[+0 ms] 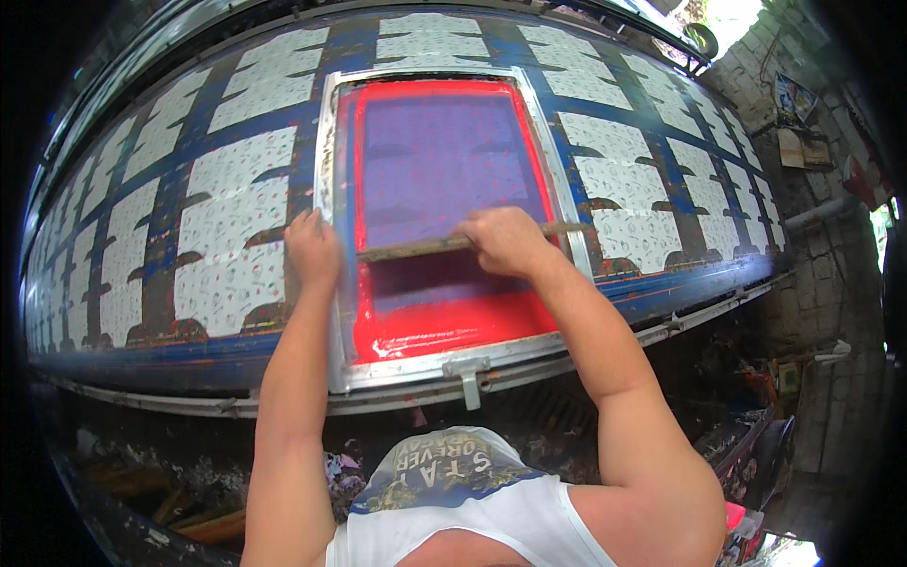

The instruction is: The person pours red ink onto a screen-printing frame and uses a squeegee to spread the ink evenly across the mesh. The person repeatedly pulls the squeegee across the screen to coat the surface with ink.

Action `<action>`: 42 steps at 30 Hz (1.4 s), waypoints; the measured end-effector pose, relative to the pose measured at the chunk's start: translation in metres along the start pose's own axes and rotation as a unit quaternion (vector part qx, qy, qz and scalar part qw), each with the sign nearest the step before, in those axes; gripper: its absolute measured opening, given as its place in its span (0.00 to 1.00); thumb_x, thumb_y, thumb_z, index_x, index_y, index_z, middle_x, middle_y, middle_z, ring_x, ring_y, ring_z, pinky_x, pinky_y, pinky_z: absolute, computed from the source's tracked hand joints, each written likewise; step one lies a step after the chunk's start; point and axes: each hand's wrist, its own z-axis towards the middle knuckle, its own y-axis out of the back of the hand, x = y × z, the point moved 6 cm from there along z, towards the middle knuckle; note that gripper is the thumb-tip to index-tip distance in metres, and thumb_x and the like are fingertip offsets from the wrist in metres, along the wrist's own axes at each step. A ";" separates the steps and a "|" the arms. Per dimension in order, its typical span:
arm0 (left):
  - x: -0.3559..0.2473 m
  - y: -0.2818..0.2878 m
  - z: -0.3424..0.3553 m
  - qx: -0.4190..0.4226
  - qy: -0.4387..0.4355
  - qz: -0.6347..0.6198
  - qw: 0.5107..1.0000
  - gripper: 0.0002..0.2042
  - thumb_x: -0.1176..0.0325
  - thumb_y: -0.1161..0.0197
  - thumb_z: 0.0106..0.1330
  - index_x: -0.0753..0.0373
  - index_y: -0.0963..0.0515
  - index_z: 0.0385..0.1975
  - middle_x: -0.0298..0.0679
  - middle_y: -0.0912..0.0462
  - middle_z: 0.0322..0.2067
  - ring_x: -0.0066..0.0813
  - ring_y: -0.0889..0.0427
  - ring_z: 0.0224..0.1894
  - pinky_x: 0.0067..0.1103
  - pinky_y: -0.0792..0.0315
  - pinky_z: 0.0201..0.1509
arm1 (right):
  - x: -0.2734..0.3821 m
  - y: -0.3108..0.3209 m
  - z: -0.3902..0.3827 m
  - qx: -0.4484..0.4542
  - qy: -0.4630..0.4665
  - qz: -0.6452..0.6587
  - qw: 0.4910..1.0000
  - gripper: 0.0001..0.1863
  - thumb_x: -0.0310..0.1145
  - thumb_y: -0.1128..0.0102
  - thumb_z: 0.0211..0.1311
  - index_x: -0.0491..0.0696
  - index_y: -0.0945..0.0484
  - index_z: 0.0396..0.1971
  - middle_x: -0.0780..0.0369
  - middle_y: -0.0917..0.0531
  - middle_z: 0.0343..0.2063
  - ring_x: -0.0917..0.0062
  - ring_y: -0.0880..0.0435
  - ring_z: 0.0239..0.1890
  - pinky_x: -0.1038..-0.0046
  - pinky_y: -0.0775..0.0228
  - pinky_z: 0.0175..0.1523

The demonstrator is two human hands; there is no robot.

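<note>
A silk-screen frame [330, 170] with silver metal edges lies on the long printing table. Its mesh [444, 142] looks purple, with a red border. My right hand [508, 242] is closed around a long wooden squeegee [406, 250], which spans the screen crosswise below its middle. Wet red ink [435, 326] pools across the near end, and a dark shadow falls just in front of the squeegee. At the frame's left edge, my left hand [315, 248] is closed over the metal side; its fingertips are only partly visible.
White fabric pieces [236, 208] with small printed motifs lie in rows on the blue table [378, 24], left, right and beyond the frame. A metal rail [661, 326] runs along the near edge, with a bracket [467, 370] at the frame's front. A brick wall [822, 274] stands at right.
</note>
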 end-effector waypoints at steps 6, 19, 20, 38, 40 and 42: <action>-0.003 0.003 -0.004 0.042 0.018 0.051 0.998 0.14 0.65 0.32 0.66 0.64 0.07 0.46 0.49 0.12 0.43 0.54 0.16 0.52 0.44 0.24 0.64 | 0.074 -0.009 -0.094 -0.015 -0.012 0.029 0.999 0.27 0.25 0.26 0.50 0.57 0.11 0.55 0.58 0.11 0.42 0.56 0.09 0.47 0.51 0.14 0.51; -0.021 0.011 -0.013 0.104 0.153 0.105 0.977 0.19 0.59 0.32 0.71 0.55 0.09 0.58 0.51 0.17 0.58 0.53 0.23 0.66 0.46 0.28 0.71 | 0.106 -0.027 -0.161 -0.055 0.057 0.089 0.993 0.35 0.20 0.28 0.47 0.48 0.14 0.63 0.56 0.15 0.55 0.54 0.18 0.59 0.53 0.23 0.64; -0.020 0.011 -0.015 0.096 0.157 0.100 0.978 0.19 0.60 0.32 0.71 0.55 0.08 0.58 0.51 0.16 0.57 0.53 0.22 0.65 0.45 0.28 0.72 | 0.106 -0.029 -0.166 -0.065 0.064 0.093 0.992 0.35 0.20 0.28 0.48 0.48 0.14 0.63 0.56 0.16 0.55 0.54 0.18 0.60 0.53 0.23 0.64; -0.008 0.008 -0.020 0.023 0.108 0.100 0.989 0.20 0.65 0.26 0.60 0.56 0.07 0.54 0.49 0.09 0.50 0.53 0.14 0.56 0.43 0.22 0.67 | -0.039 -0.033 -0.241 -0.300 -0.021 0.235 0.924 0.29 0.21 0.29 0.57 0.44 0.16 0.62 0.47 0.16 0.64 0.47 0.17 0.66 0.50 0.26 0.73; -0.008 0.009 -0.020 0.030 0.111 0.106 0.988 0.20 0.66 0.26 0.60 0.56 0.07 0.54 0.48 0.09 0.49 0.52 0.14 0.56 0.42 0.22 0.67 | -0.078 -0.044 -0.247 -0.312 -0.160 0.153 0.924 0.29 0.22 0.28 0.58 0.43 0.16 0.63 0.46 0.16 0.63 0.47 0.19 0.66 0.50 0.29 0.74; -0.005 0.010 -0.019 0.045 0.139 0.084 0.986 0.21 0.65 0.26 0.59 0.55 0.07 0.54 0.46 0.11 0.50 0.51 0.15 0.58 0.42 0.22 0.69 | -0.103 -0.062 -0.251 -0.285 -0.236 0.176 0.912 0.31 0.23 0.26 0.58 0.43 0.16 0.65 0.46 0.16 0.64 0.47 0.20 0.68 0.50 0.30 0.75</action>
